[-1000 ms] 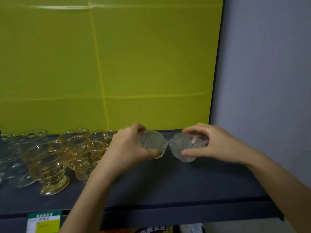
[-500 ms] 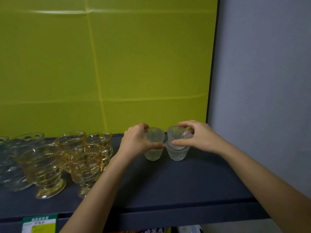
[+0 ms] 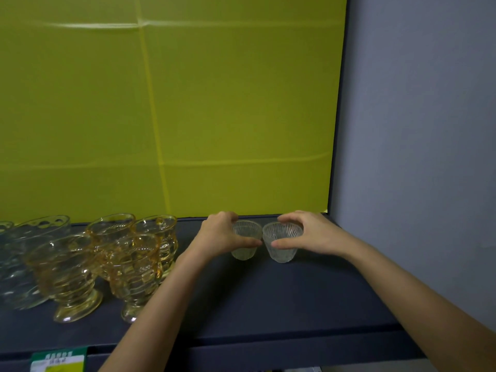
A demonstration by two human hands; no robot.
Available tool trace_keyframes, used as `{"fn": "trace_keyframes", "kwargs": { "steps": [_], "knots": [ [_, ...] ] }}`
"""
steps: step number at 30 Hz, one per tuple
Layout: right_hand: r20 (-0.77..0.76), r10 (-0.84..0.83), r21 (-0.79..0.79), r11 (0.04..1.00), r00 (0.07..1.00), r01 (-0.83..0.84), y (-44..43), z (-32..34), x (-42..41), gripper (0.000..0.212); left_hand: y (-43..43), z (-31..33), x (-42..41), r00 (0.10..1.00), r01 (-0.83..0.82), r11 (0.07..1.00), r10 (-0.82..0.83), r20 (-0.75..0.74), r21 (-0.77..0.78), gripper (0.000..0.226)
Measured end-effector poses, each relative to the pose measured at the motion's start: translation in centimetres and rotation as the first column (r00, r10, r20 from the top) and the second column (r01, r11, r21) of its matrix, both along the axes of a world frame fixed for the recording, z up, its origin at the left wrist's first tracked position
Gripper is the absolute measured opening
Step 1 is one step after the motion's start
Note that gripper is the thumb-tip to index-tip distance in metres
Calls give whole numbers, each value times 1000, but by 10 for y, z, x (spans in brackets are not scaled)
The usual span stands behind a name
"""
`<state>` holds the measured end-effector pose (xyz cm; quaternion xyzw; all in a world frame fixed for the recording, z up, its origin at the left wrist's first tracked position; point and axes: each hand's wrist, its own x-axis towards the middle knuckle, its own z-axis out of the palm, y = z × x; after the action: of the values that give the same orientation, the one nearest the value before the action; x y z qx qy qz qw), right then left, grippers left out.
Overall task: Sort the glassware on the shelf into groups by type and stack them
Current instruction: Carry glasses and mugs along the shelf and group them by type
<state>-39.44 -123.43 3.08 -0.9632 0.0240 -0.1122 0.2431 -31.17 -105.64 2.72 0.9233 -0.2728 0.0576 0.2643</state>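
Two small clear ribbed cups stand upright side by side at the back right of the dark shelf (image 3: 268, 296). My left hand (image 3: 220, 234) grips the left ribbed cup (image 3: 245, 245) from its left side, thumb across the front. My right hand (image 3: 316, 232) grips the right ribbed cup (image 3: 283, 244) from the right, fingers over its rim. The two rims nearly touch. Whether the right cup is a nested pair cannot be told. Several amber footed glasses (image 3: 134, 253) cluster on the left of the shelf, with clear dimpled glass bowls (image 3: 24, 253) at the far left.
A yellow panel (image 3: 214, 103) backs the shelf and a grey wall (image 3: 416, 130) closes its right end. A green and yellow price tag (image 3: 59, 359) hangs on the shelf's front edge at the lower left.
Both cups were held tilted a second ago. The right one then came down onto another ribbed cup and has sunk lower; both hands have shifted back toward the yellow panel.
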Motion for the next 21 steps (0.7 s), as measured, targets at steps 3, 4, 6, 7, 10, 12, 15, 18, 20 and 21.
{"fn": "trace_keyframes", "kwargs": {
  "steps": [3, 4, 6, 7, 10, 12, 15, 18, 20, 21],
  "knots": [
    [-13, 1, -20, 1000, 1000, -1, -1, -1, -2, 76, -1, 2, -4, 1000, -18, 1000, 18, -1, 19, 75],
    [-12, 5, -28, 1000, 1000, -5, -1, -1, -3, 75, 0, 2, -7, 1000, -27, 999, 27, 3, 19, 73],
    [-7, 20, -48, 999, 1000, -21, -1, -1, -6, 74, 2, 2, -14, 999, -43, 999, 42, 20, 28, 71],
    [-7, 30, -58, 998, 1000, -30, -1, -2, -8, 74, 3, 2, -17, 998, -48, 998, 47, 32, 39, 70],
    [-8, 61, -72, 996, 998, -62, -2, -3, -15, 74, 7, 2, -27, 997, -57, 995, 52, 59, 77, 73],
    [-10, 82, -80, 993, 997, -83, -2, -3, -18, 74, 10, 2, -33, 996, -59, 994, 52, 71, 96, 74],
    [-18, 102, -77, 992, 995, -103, -2, -2, -22, 73, 11, 1, -39, 995, -56, 993, 48, 85, 103, 74],
    [-42, 122, -118, 985, 992, -126, -1, 2, -25, 83, 14, 0, -43, 993, -50, 994, 40, 110, 98, 78],
    [-25, 138, -143, 980, 990, -140, 3, 8, -28, 92, 18, -1, -48, 989, -36, 996, 23, 147, 87, 84],
    [4, 150, -145, 978, 989, -148, 7, 12, -30, 95, 22, 0, -52, 983, -20, 998, 9, 182, 57, 84]
  ]
}}
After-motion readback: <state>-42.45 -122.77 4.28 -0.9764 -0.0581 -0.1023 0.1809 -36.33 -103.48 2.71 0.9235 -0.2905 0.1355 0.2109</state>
